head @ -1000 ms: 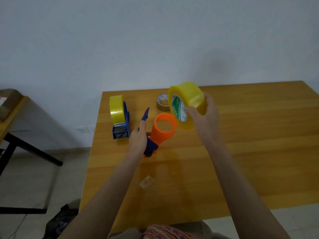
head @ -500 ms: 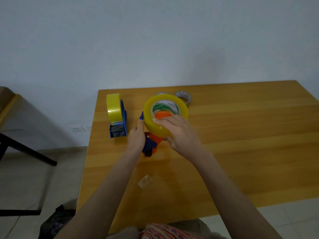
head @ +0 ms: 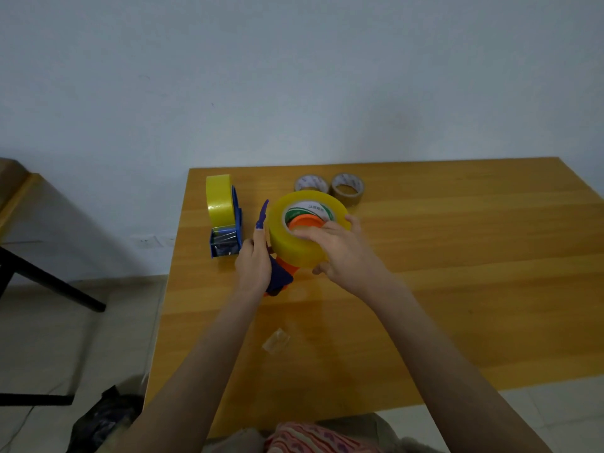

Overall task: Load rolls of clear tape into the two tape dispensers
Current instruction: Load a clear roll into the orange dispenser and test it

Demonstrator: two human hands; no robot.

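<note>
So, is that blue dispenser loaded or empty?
Loaded: a yellowish tape roll sits mounted on the blue dispenser, which stands upright.

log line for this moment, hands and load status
left hand: grips orange dispenser | right hand: holds tape roll around orange hub | blue dispenser: loaded, on table | spare rolls: two, far edge

Dim indoor light, underexposed overall; cool grey-blue cast on wall (head: 294, 76). Light soft and diffuse, source not in frame, direction unclear. Table (head: 474, 256) shows a glossy warm reflection patch near centre, no hard glare. Tape roll (head: 300, 253) has mild sheen on its side. Shadows weak, soft-edged; darkest under side table (head: 23, 191) at left. Bottom of frame darker, lower-left floor (head: 65, 338) murky. Wide-angle stretch twd edges. Centre fairly sharp, slight smear.
</note>
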